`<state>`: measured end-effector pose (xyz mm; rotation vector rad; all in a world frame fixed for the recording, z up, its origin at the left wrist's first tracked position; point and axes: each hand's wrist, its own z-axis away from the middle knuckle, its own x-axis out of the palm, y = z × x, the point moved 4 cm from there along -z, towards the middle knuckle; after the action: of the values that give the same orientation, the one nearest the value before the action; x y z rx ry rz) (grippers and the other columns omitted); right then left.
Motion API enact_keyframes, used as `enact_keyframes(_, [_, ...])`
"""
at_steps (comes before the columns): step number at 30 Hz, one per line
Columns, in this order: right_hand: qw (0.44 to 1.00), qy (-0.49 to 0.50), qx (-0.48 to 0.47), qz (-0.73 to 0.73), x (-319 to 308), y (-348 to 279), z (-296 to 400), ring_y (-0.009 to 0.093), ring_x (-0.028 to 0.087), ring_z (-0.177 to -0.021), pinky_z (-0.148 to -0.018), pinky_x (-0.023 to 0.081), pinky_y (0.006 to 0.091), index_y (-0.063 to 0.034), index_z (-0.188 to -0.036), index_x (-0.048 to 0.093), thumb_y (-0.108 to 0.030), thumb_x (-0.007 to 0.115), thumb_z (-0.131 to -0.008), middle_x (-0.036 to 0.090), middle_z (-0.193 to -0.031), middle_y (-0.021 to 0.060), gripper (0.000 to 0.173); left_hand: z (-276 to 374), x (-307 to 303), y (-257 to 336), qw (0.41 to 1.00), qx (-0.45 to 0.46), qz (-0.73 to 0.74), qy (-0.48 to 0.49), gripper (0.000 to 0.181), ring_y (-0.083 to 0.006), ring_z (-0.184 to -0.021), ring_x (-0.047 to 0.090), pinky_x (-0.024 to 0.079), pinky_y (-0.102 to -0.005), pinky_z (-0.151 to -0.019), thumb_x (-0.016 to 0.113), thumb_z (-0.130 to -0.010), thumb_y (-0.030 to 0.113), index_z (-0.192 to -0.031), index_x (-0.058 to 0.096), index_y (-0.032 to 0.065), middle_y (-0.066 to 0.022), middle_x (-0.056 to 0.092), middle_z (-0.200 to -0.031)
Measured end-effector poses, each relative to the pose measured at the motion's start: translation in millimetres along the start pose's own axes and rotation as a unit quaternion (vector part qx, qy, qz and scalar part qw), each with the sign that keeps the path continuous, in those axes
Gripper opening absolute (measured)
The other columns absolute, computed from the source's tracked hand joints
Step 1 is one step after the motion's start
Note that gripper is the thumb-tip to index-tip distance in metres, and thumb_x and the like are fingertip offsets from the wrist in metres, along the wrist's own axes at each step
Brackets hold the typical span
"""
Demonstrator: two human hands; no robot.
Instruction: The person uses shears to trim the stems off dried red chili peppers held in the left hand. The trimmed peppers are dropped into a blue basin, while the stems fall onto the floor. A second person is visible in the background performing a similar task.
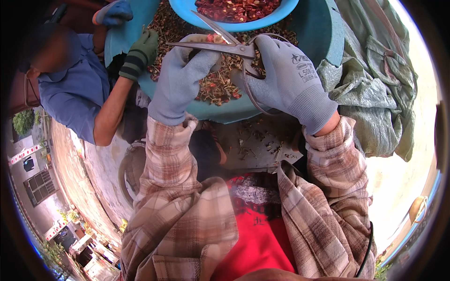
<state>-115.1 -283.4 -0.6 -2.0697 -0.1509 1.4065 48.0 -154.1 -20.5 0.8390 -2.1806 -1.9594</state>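
My right hand point(286, 70), in a grey coated work glove, grips a pair of large metal scissors point(248, 51) by the loop handles. Their blades are spread and point left, across the fingers of my left hand point(184, 73), which wears a matching glove. Between the blades, at my left fingertips, shows a small reddish dried piece point(215, 38), apparently chili pinched there. The scissors partly cover those fingers. Beneath both hands, dried stems and red bits point(218, 91) lie in a large teal tub point(225, 114). A blue basin point(242, 26) with cut dried red chilies point(239, 10) rests at the tub's far side.
At the left a co-worker point(77, 80) in a blue shirt reaches a dark green gloved hand point(144, 52) to the tub. Crumpled green woven sacks point(372, 91) lie to the right. Scattered stems point(260, 140) litter the surface below the tub.
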Motion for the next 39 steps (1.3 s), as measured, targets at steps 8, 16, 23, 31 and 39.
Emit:
enact_keyframes(8, [0.999, 0.025, -0.021, 0.011, 2.2, -0.5, 4.6, 0.037, 0.070, -0.088, -0.078, 0.056, 0.0455, 0.0002, -0.104, 0.060, -0.033, 0.075, -0.088, 0.068, -0.088, 0.0183, 0.040, 1.8, 4.2, 1.5, 0.999, -0.003, 0.006, 0.038, 0.029, -0.0101, -0.081, 0.064, 0.052, -0.0263, -0.072, 0.066, -0.100, 0.023, -0.118, 0.067, -0.0007, -0.0045, 0.071, -0.090])
enact_keyframes(16, [0.999, 0.000, -0.006, 0.038, 10.3, 2.2, 7.0, 0.037, 0.070, -0.084, -0.073, 0.056, 0.0449, -0.0011, -0.105, 0.058, -0.031, 0.075, -0.090, 0.067, -0.085, 0.0167, 0.037, 2.9, 1.9, -4.8, 0.999, 0.002, -0.016, 0.034, 0.030, -0.0104, -0.080, 0.063, 0.052, -0.0269, -0.071, 0.066, -0.100, 0.025, -0.116, 0.067, -0.0004, -0.0049, 0.071, -0.090])
enact_keyframes(23, [0.999, -0.005, 0.006, 0.051, 17.0, 2.8, 7.4, 0.036, 0.071, -0.080, -0.069, 0.056, 0.0448, -0.0030, -0.100, 0.057, -0.031, 0.072, -0.092, 0.066, -0.082, 0.0170, 0.033, 4.1, 0.2, -3.7, 0.999, -0.006, -0.031, 0.038, 0.027, -0.0108, -0.080, 0.064, 0.051, -0.0273, -0.071, 0.065, -0.100, 0.025, -0.110, 0.068, 0.0003, -0.0046, 0.072, -0.090])
enact_keyframes(31, [0.998, -0.012, 0.018, 0.066, 21.4, -1.6, 6.0, 0.037, 0.072, -0.079, -0.066, 0.056, 0.0449, -0.0048, -0.099, 0.057, -0.030, 0.069, -0.094, 0.069, -0.082, 0.0172, 0.029, 7.8, -1.8, -4.2, 0.999, 0.016, 0.010, 0.048, 0.025, -0.0117, -0.084, 0.068, 0.053, -0.0277, -0.073, 0.064, -0.099, 0.022, -0.106, 0.068, -0.0009, -0.0050, 0.072, -0.090])
enact_keyframes(39, [0.998, -0.029, 0.017, 0.053, 33.2, -2.1, 7.6, 0.038, 0.071, -0.078, -0.067, 0.056, 0.0462, -0.0043, -0.099, 0.056, -0.027, 0.067, -0.095, 0.069, -0.081, 0.0188, 0.025, 15.8, -6.8, -11.0, 0.996, -0.060, 0.028, 0.058, 0.024, -0.0103, -0.076, 0.060, 0.049, -0.0267, -0.072, 0.063, -0.100, 0.023, -0.100, 0.068, -0.0006, -0.0038, 0.069, -0.086])
